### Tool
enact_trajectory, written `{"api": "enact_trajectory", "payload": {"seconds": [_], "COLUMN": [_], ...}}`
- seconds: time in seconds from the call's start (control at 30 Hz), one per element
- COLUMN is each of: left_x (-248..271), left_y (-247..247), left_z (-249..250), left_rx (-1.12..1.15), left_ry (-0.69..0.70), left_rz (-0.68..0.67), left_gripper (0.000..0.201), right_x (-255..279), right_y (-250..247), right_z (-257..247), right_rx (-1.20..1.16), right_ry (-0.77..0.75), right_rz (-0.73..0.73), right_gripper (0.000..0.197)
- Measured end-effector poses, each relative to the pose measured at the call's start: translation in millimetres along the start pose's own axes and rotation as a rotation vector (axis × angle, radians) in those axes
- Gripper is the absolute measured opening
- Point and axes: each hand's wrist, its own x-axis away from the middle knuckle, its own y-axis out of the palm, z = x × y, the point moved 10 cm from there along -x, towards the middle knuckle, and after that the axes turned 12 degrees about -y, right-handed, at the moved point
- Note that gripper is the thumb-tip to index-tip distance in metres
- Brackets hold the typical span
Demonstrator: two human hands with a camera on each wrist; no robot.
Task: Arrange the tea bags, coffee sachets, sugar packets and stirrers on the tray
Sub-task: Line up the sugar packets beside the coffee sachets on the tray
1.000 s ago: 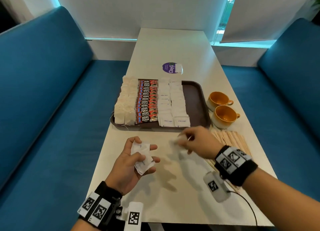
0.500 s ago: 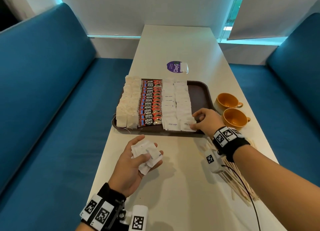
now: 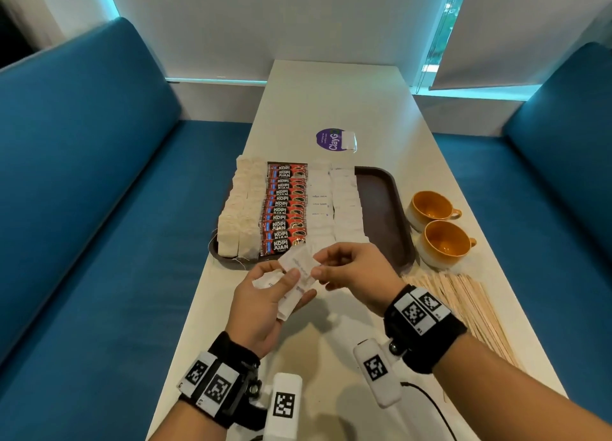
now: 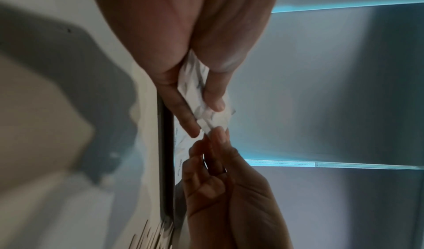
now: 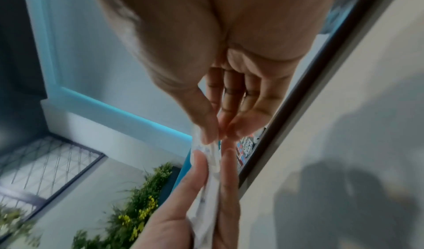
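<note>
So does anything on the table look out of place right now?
Mostly tidy rows. The stirrers lie on the table beside the tray, not on it, and one white packet sits alone beyond the tray's far edge.

Two orange cups sit on the white counter w/ a purple sticker, blue seats on both sides.

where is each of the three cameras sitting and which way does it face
Head: worn on the head, looks forward and down at the tray; left hand and right hand show.
Left wrist: looks along the left fingers at the sugar packets.
Right wrist: looks along the right fingers pinching one packet.
All three share the packets where the hands meet.
</note>
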Motion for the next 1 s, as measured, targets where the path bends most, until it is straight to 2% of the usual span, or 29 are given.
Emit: {"api": "enact_trajectory", "payload": {"seconds": [0.1,0.23,0.33,0.43,0.5,0.57,0.63,0.73,0.8,0.87,0.93,1.0], "left_x": [-5,-9,-8,-6,-5,-4,-3,-4,-5,-5,-9,-19], "left_y": [-2,-14,-19,-18,-18,-13,-6,6,17,24,26,22], "left_z": [-10,-21,-23,-22,-20,-16,-12,-7,-5,-6,-4,2], "left_rx": [0.036,0.063,0.007,-0.062,-0.098,-0.142,-0.206,-0.344,-0.464,-0.528,-0.555,-0.549], "left_ry": [-0.108,-0.226,-0.218,-0.202,-0.191,-0.172,-0.139,-0.08,-0.042,-0.028,-0.033,-0.033], "left_rz": [-0.01,-0.016,-0.008,-0.019,-0.009,-0.011,-0.02,-0.031,-0.063,-0.078,-0.052,-0.001], "left_gripper": [0.043,0.046,0.053,0.041,0.033,0.027,0.025,0.025,0.022,0.02,0.019,0.017], "right_x": [-20,-54,-67,-73,-74,-68,-56,-31,-17,-7,-3,-3], "right_y": [-23,-49,-44,-37,-41,-46,-42,-23,-15,-16,-29,-55], "right_z": [-3,6,20,20,10,-2,-11,-24,-26,-21,-16,-12], "right_rx": [-0.006,0.39,0.595,0.715,0.78,0.74,0.563,0.417,0.447,0.476,0.457,0.36], "right_ry": [-0.017,-0.023,0.016,0.0,-0.042,-0.094,-0.129,-0.144,-0.138,-0.106,-0.057,-0.02], "right_rz": [0.101,0.084,0.0,-0.037,0.001,0.058,0.043,-0.106,-0.203,-0.255,-0.238,-0.116], "right_gripper": [0.015,0.008,0.007,0.013,0.022,0.022,0.014,0.022,0.03,0.027,0.021,0.02]}}
